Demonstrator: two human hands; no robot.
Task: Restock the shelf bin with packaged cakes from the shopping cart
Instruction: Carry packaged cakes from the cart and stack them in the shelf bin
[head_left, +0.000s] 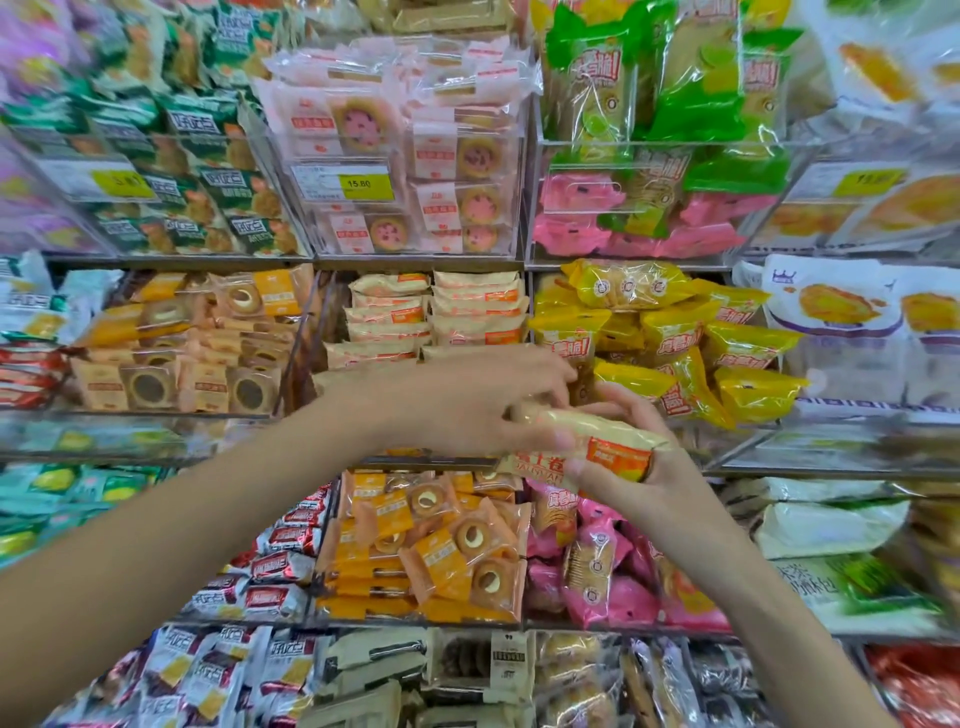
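Together, my left hand (483, 400) and right hand (623, 457) hold a light, soft, crinkly packaged cake (587, 441) by its ends, near the half-filled middle shelf bin (431, 317), where squeezing would crush it.

glossy film and clear plastic

the packaged cake (587, 441) wears shiny, crinkled beige plastic film with an orange label; the shelf bin (415, 332) has clear, smooth, glossy plastic walls; the yellow snack packs (727, 353) gleam in slick wrap.

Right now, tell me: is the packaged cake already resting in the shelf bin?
No, the packaged cake is held between both hands, in front of the shelf bin.
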